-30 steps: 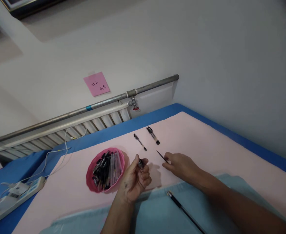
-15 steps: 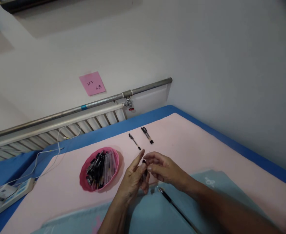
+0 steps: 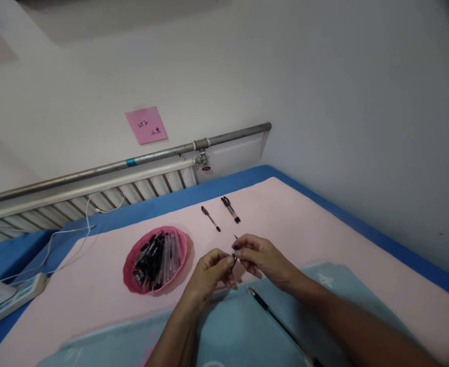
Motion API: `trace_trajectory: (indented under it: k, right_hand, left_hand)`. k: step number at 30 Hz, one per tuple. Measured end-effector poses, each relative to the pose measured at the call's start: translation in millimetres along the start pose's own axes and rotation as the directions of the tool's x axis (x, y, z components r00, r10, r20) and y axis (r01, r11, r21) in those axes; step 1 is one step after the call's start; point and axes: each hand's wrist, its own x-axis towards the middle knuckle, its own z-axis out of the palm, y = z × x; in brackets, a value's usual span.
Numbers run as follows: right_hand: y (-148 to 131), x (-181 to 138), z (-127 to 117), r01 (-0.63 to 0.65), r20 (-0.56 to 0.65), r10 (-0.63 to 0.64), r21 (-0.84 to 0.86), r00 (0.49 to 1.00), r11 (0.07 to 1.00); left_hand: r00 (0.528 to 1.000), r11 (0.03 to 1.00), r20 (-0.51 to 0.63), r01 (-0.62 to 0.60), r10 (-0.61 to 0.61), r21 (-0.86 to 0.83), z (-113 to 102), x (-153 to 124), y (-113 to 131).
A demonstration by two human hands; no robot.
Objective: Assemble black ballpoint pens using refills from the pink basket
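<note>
My left hand [image 3: 211, 272] and my right hand [image 3: 263, 257] meet just above the near edge of the pink sheet, both with pinched fingers. Between their fingertips are small black pen parts [image 3: 235, 248]; their exact shape is mostly hidden by the fingers. A thin dark tip pokes up above my right fingers. Below my right hand, a black uncapped pen [image 3: 272, 313] lies slanting across the blue cloth [image 3: 232, 334]. Beyond the hands lie a capped black pen [image 3: 210, 219] and a pair of capped pens [image 3: 230, 209] side by side.
To the left stands a pink basket [image 3: 128, 278] full of black pen parts and clear tubes [image 3: 170, 252]. A power strip [image 3: 21, 300] with white cables sits at the far left. A radiator [image 3: 144, 191] and a pipe [image 3: 235, 136] run along the wall behind.
My left hand's fingers have curled in from a more spread pose, and the fingertips of both hands now pinch the small black parts. The view has shifted slightly.
</note>
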Motion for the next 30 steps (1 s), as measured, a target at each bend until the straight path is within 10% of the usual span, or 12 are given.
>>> trace_trajectory:
  k: [14,23,30]
  right_hand:
    - [20.8,-95.9,-12.5,0.014,-0.323,-0.182,-0.461,0.929,0.887]
    - [45.4,-127.1,0.6,0.096,-0.131,-0.439,-0.884,0.889,0.458]
    - [40.5,-134.0,13.6,0.224,-0.129,-0.567,-0.831,0.814,0.510]
  left_hand:
    - [0.998,0.973,0.006,0.060,-0.060,-0.225,-1.1,-13.6,6.8]
    - [0.999,0.946,0.003,0.034,-0.035,-0.323,-8.9,-31.1,1.8]
    - [0.997,0.897,0.021,0.070,-0.068,-0.437,-18.9,-31.6,4.7]
